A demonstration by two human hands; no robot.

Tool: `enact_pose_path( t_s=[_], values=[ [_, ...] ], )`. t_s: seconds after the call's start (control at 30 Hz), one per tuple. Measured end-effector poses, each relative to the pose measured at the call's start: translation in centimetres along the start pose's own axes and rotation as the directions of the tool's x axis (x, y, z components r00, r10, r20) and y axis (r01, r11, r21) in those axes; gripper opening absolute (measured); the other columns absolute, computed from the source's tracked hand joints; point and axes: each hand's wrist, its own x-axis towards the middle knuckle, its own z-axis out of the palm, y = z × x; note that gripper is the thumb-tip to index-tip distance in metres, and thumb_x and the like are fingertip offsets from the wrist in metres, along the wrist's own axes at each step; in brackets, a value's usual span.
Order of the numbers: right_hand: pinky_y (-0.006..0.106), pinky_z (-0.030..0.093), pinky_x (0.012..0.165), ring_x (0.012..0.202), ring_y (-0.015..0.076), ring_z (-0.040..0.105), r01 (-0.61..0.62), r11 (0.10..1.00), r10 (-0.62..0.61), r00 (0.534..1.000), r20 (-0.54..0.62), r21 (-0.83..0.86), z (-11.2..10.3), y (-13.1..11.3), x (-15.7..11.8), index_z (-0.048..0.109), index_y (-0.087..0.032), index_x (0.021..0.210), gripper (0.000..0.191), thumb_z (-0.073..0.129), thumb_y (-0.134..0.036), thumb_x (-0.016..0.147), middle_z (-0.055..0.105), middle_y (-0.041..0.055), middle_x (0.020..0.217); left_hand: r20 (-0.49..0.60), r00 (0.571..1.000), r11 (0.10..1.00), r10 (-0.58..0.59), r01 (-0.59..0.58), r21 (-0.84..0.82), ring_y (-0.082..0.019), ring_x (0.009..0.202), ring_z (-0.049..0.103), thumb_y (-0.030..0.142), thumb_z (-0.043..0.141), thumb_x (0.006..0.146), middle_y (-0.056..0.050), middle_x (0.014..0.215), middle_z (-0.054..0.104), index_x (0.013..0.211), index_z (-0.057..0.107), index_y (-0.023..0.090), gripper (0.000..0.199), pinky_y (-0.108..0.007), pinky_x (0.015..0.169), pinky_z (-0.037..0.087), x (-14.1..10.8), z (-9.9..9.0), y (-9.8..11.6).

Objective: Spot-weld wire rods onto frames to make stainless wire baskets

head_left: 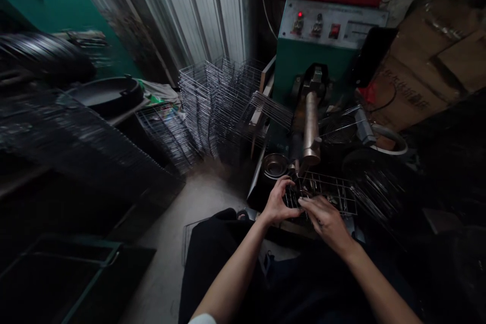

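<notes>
A wire basket or grid (pixel 343 192) lies under the copper-coloured arm (pixel 311 129) of a green machine (pixel 284 61). At its left side is my left hand (pixel 280 202), thumb and fingers curved apart around the grid's edge; whether it grips a wire is too dark to tell. My right hand (pixel 324 216) is just to the right, its fingers pressed together on something small and hidden near the grid's front. A small round metal dish (pixel 275 164) sits just behind my left hand.
Stacks of wire baskets (pixel 205 106) stand left of the machine. A black round pan (pixel 110 95) is farther left. Cardboard boxes (pixel 413 76) are at the right, and a dark phone-like object (pixel 374 55) is by the machine's panel. Bundled wires (pixel 379 192) lie to the right.
</notes>
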Motion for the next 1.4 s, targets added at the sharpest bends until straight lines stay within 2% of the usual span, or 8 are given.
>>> enact_pose_path(
  t_s=[0.2,0.4,0.53,0.67,0.93,1.1,1.2,1.4],
  values=[
    [0.041,0.059,0.087,0.103,0.0235,0.067,-0.017,1.000,0.017,1.000,0.002,0.016,0.3,0.0,0.2,0.064,-0.026,0.130,0.041,0.049,-0.007,0.097,0.072,0.0078,0.115,-0.005,1.000,1.000,0.011,-0.011,0.003,-0.035,0.131,0.049,0.030,0.088,0.053,-0.015,0.141,0.045,0.114,0.058,0.022,0.069,-0.042,0.095,0.052,0.1,-0.1,-0.3],
    [0.041,0.058,0.088,0.100,0.0226,0.068,-0.063,0.997,0.062,0.998,0.003,0.053,0.1,0.0,0.3,0.066,-0.026,0.125,0.035,0.048,-0.011,0.098,0.073,0.0078,0.110,-0.017,0.999,0.994,0.051,-0.049,0.099,-0.033,0.129,0.050,0.029,0.087,0.056,-0.012,0.137,0.048,0.116,0.058,0.024,0.066,-0.047,0.103,0.048,-0.2,-0.3,0.1],
    [0.044,0.055,0.092,0.098,0.0227,0.069,-0.080,0.997,0.081,0.996,-0.030,0.024,0.4,0.7,1.5,0.068,-0.027,0.122,0.034,0.048,-0.012,0.098,0.073,0.0070,0.108,-0.029,0.999,0.987,0.037,-0.032,0.156,-0.034,0.129,0.050,0.029,0.087,0.055,-0.012,0.139,0.047,0.118,0.059,0.023,0.069,-0.046,0.102,0.048,1.2,-0.9,0.1],
    [0.040,0.057,0.083,0.092,0.0232,0.066,-0.105,0.994,0.106,0.994,-0.037,0.031,0.8,1.5,3.1,0.070,-0.026,0.115,0.029,0.050,-0.014,0.098,0.072,0.0068,0.098,-0.027,0.998,0.989,0.056,-0.052,0.135,-0.031,0.125,0.053,0.028,0.086,0.056,-0.011,0.134,0.051,0.117,0.059,0.023,0.068,-0.042,0.095,0.052,3.1,-1.5,-0.2],
    [0.038,0.052,0.088,0.099,0.0238,0.064,-0.239,0.969,0.244,0.960,-0.140,0.056,0.8,1.2,3.5,0.066,-0.024,0.109,0.016,0.054,-0.025,0.099,0.066,0.0080,0.106,-0.089,0.990,0.965,0.111,-0.086,0.249,-0.032,0.119,0.056,0.024,0.086,0.053,-0.011,0.131,0.052,0.117,0.060,0.022,0.068,-0.046,0.103,0.047,3.3,-1.7,0.8],
    [0.039,0.050,0.080,0.088,0.0252,0.059,-0.238,0.969,0.222,0.955,-0.197,-0.062,1.3,3.2,4.3,0.063,-0.022,0.088,0.013,0.056,-0.027,0.098,0.062,0.0068,0.089,-0.045,0.989,0.951,0.142,-0.123,0.285,-0.031,0.120,0.056,0.027,0.088,0.051,-0.010,0.127,0.055,0.113,0.061,0.022,0.067,-0.044,0.104,0.047,5.8,-2.7,0.0],
    [0.037,0.048,0.079,0.086,0.0237,0.059,-0.212,0.976,0.203,0.969,-0.143,-0.056,1.2,4.3,4.5,0.064,-0.021,0.089,0.012,0.056,-0.023,0.097,0.063,0.0059,0.088,-0.010,0.990,0.947,0.140,-0.131,0.295,-0.031,0.123,0.055,0.030,0.090,0.050,-0.011,0.129,0.055,0.116,0.060,0.022,0.072,-0.044,0.104,0.046,6.8,-3.2,-0.7],
    [0.036,0.048,0.081,0.089,0.0230,0.061,-0.211,0.976,0.201,0.966,-0.165,-0.051,1.3,4.8,4.7,0.066,-0.022,0.091,0.012,0.057,-0.025,0.098,0.066,0.0057,0.091,0.022,0.990,0.938,0.140,-0.140,0.318,-0.031,0.126,0.053,0.034,0.089,0.054,-0.011,0.132,0.053,0.119,0.059,0.021,0.073,-0.045,0.106,0.046,7.2,-3.7,-1.1]
  ],
)
